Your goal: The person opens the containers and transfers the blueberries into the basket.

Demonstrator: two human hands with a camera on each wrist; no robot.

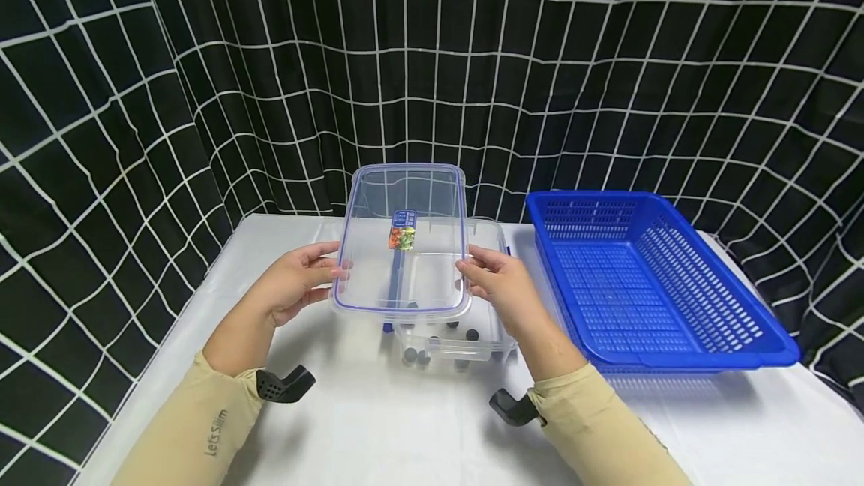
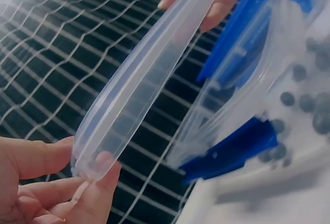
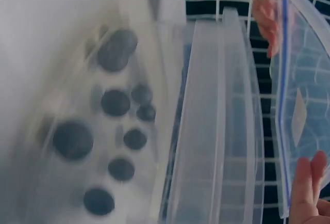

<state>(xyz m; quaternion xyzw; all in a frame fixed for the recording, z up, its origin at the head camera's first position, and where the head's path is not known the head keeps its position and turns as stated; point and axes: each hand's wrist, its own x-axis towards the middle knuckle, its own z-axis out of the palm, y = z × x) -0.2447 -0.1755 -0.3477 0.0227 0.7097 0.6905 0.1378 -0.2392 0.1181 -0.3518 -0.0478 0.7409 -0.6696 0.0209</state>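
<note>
both hands [image 1: 297, 283] [image 1: 502, 283] are gripping a clear oblong plastic lid [image 1: 405, 272], partly screening a clear plastic box [image 1: 466, 352]; three o'clock, oblong blue plastic basket [image 1: 614, 287].

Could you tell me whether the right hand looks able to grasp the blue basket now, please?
Probably not just yet: the right hand grips the clear lid, though the way to the blue basket on its right looks unobstructed.

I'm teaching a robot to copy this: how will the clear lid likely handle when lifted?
Probably fairly stiff: the lid spans from the left hand to the right hand without obvious sagging. Likely light for its size, since it looks like thin, see-through plastic. Perhaps somewhat slippery, as its surface appears smooth.
</note>
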